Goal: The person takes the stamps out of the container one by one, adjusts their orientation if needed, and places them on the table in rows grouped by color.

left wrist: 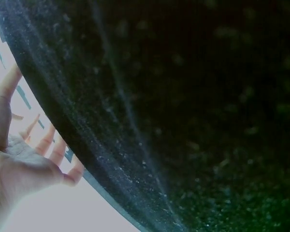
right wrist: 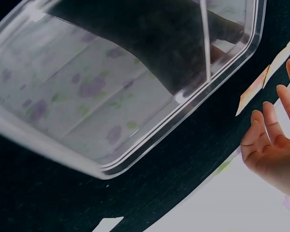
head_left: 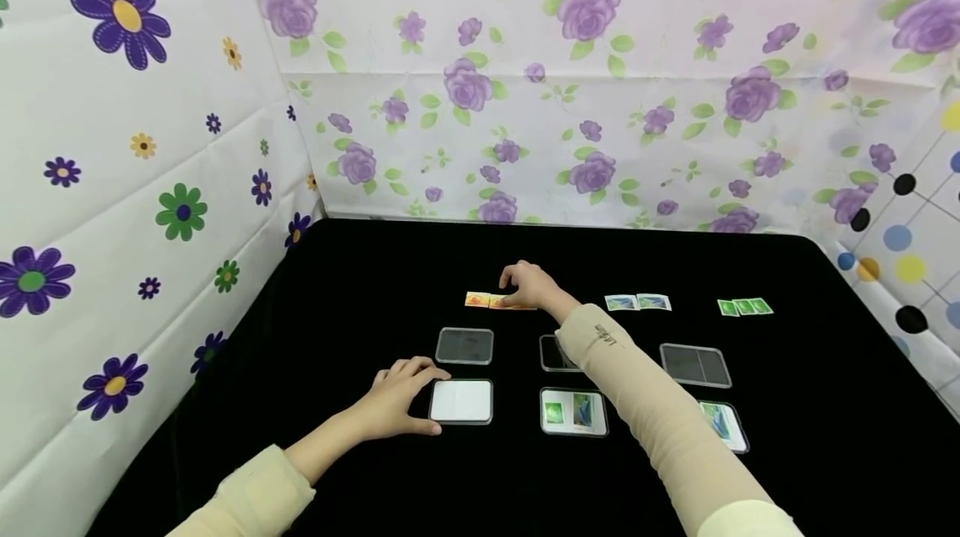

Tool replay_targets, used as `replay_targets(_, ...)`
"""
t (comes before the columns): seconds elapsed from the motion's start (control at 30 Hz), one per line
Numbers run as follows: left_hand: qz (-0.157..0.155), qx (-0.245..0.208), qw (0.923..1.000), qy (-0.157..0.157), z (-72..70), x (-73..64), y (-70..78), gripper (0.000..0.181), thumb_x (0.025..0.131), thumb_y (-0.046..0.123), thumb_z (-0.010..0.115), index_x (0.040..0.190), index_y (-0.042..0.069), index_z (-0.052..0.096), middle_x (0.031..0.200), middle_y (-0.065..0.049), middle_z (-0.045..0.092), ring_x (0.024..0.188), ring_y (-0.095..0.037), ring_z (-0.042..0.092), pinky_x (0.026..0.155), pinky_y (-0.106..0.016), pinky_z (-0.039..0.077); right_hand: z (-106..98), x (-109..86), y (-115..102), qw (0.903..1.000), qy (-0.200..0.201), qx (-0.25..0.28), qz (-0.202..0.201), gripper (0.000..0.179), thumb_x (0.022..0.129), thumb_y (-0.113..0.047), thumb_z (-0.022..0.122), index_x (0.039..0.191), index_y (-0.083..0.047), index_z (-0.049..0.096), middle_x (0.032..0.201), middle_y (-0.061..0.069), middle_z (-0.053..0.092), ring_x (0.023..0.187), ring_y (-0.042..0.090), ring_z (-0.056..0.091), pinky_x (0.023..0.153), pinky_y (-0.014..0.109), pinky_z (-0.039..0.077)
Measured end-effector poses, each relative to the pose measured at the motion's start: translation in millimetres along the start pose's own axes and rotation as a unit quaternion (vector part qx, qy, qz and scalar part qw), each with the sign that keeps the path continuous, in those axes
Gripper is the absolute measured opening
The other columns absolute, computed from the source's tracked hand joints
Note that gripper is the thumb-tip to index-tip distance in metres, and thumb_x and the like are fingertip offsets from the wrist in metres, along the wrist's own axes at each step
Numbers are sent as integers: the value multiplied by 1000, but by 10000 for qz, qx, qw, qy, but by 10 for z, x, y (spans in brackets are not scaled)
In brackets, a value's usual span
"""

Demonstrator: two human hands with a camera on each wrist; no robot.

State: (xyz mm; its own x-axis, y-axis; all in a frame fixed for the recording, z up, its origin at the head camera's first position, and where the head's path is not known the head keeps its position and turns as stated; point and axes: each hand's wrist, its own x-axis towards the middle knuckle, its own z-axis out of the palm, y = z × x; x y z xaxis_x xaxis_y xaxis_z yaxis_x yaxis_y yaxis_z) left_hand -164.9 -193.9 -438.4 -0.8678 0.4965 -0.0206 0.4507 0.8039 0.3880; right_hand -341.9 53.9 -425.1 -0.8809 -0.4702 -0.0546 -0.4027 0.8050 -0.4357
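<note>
Resting at the left side of the white-lined case point(head_left: 461, 401), the left hand point(head_left: 393, 404) has its thumb and fingers spread apart, curled round nothing that I can see. The case lies just right of those fingertips, with the index finger at its far corner and the thumb at its near one; whether either tip presses the rim I can't tell. Beyond the left fingertips, farther from me, a clear tray point(head_left: 464, 346) lies flat on the black tabletop point(head_left: 375, 295).

Next along I find the orange cards point(head_left: 477, 299) — a row whose left end pokes out past the right hand point(head_left: 531, 285), the rest running under its thumb. That hand's fingers are bent, with a gap showing between thumb and index finger; I can't tell whether the thumb touches a card.

Behind the right fingers, on my side, sits the middle tray point(head_left: 557, 353), partly covered by the right sleeve point(head_left: 637, 387), and nearer still the middle case point(head_left: 574, 412) with a green and a blue picture. Right of those fingers lie the blue cards point(head_left: 638, 302), then — well apart — the green cards point(head_left: 745, 307). Nearer me are the right tray point(head_left: 696, 365) and the right case point(head_left: 724, 424), half hidden by the sleeve.
</note>
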Motion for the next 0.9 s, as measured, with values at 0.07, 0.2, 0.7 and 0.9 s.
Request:
replay_targets(0.07,21,25,10000,-14,-5,4,4,69,69,37,81,129,16,53,132,-11,49,118,-36,45,92,-59,35,-16,-19,15,10000,-20,19,47,27,82,-21,74,103,-9,65,108,15,57,100,30,56,85,42,47)
replay_targets(0.2,60,108,9999,-6,-21,5,19,71,68,38,81,129,15,52,131,-11,51,117,-35,47,90,-57,37,-21,-39,53,10000,-14,45,73,26,81,-21,73,103,-9,65,108,15,57,98,30,56,83,41,47)
replay_targets(0.7,29,246,9993,288,-24,76,69,60,70,36,80,123,16,59,121,-8,60,112,-33,53,84,-52,45,-83,-211,150,9998,55,195,36,27,82,-21,73,105,-9,65,109,16,57,99,29,56,83,41,48)
replay_targets(0.9,145,265,9990,343,-15,141,139,56,73,37,78,122,15,59,120,-7,61,111,-32,55,86,-55,46,-101,-286,203,9997,165,153,-77,26,83,-21,72,103,-8,65,106,16,59,94,28,57,81,41,48)
